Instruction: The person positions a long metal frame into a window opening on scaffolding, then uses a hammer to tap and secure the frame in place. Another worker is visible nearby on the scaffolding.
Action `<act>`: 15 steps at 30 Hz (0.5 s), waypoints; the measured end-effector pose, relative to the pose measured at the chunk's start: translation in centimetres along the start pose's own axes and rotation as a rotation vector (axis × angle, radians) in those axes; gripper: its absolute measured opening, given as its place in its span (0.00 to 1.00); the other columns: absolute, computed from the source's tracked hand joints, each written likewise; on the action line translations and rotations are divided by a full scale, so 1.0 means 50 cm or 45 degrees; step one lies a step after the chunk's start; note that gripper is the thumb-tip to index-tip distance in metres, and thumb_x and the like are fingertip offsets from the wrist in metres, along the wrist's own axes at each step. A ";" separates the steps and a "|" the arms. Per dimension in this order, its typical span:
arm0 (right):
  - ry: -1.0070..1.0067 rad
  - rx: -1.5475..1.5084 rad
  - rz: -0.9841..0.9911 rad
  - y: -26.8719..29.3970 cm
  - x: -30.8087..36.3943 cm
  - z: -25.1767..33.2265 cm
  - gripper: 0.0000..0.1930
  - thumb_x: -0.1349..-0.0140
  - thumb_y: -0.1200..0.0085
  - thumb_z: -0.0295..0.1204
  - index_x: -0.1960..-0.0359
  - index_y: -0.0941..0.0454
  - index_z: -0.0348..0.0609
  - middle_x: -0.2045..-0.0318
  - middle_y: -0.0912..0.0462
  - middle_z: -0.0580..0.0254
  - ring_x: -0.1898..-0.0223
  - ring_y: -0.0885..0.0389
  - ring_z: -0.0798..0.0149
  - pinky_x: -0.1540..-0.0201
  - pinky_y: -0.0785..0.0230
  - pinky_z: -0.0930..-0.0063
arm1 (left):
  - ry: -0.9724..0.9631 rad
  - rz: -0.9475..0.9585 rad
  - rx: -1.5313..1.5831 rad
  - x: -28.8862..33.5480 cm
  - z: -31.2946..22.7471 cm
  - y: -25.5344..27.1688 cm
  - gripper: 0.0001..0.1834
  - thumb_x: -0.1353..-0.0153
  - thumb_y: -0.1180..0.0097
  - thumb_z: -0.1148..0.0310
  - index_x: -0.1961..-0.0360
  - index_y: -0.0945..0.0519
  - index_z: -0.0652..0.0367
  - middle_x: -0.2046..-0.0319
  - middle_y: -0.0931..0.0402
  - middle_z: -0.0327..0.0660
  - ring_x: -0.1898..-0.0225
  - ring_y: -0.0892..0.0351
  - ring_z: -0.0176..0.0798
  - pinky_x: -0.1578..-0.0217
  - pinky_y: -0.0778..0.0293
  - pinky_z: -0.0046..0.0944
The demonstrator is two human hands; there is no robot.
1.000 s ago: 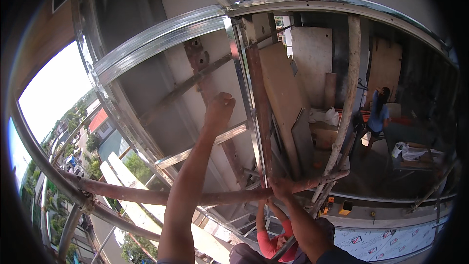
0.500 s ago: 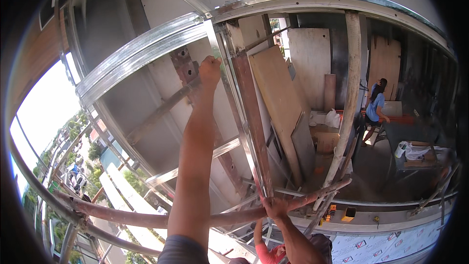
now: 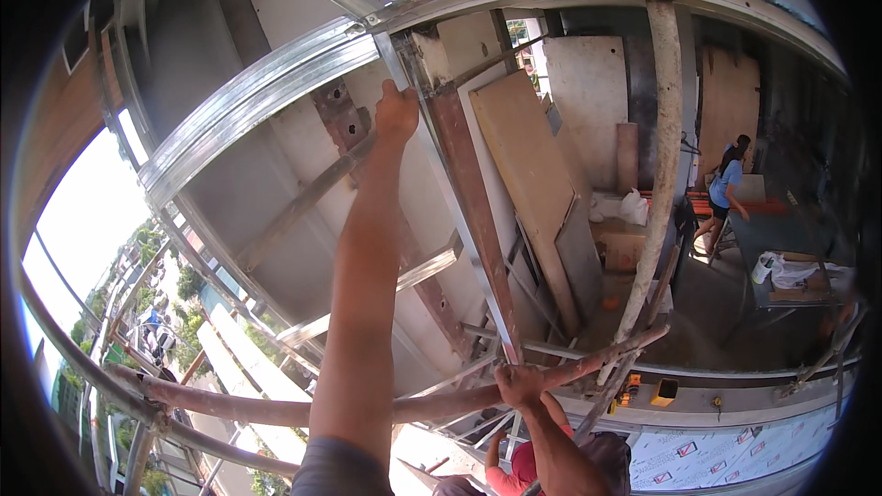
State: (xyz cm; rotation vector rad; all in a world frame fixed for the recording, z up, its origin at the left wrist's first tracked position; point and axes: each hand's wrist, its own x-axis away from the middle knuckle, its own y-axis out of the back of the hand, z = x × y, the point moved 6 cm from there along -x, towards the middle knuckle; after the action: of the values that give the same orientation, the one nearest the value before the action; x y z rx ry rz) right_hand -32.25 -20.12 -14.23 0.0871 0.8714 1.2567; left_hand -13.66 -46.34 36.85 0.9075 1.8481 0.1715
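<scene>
While the metal stud meets the red-brown pipe on my feed, my right hand keeps its grip clamped there | left hand, clear a second ago, now at the stud's upper part, grip curled, clamping I cannot tell | red-clad co-worker below

Silver on the stud, reddish brown on the pipe, tan on the board, red-and-dark marks across the pale sheet.
</scene>
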 end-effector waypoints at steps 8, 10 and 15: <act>0.018 -0.007 0.072 -0.006 0.005 -0.008 0.19 0.35 0.43 0.41 0.82 0.19 0.47 0.80 0.16 0.48 0.77 0.16 0.39 0.69 0.22 0.47 | 0.070 -0.048 0.465 0.014 0.053 -0.041 0.20 0.31 0.41 0.61 0.52 0.25 0.70 0.54 0.19 0.65 0.51 0.19 0.62 0.47 0.26 0.55; 0.040 -0.107 0.107 -0.047 0.005 0.030 0.18 0.35 0.43 0.41 0.81 0.18 0.46 0.78 0.14 0.50 0.75 0.15 0.39 0.66 0.22 0.45 | 0.041 0.010 0.622 -0.050 0.118 -0.018 0.19 0.30 0.41 0.60 0.52 0.24 0.70 0.58 0.16 0.56 0.58 0.21 0.46 0.54 0.25 0.48; -0.197 -0.091 0.155 -0.020 -0.001 -0.023 0.20 0.34 0.45 0.43 0.82 0.18 0.45 0.78 0.15 0.50 0.73 0.15 0.39 0.62 0.21 0.45 | 0.105 0.153 1.087 0.020 0.059 -0.021 0.12 0.29 0.44 0.61 0.52 0.20 0.57 0.67 0.20 0.43 0.71 0.22 0.41 0.73 0.20 0.47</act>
State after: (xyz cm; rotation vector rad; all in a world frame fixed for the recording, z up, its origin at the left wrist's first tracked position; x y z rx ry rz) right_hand -32.16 -20.96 -15.52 0.1803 0.6949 1.3741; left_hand -11.92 -47.26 34.24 1.6036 1.9502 -0.5600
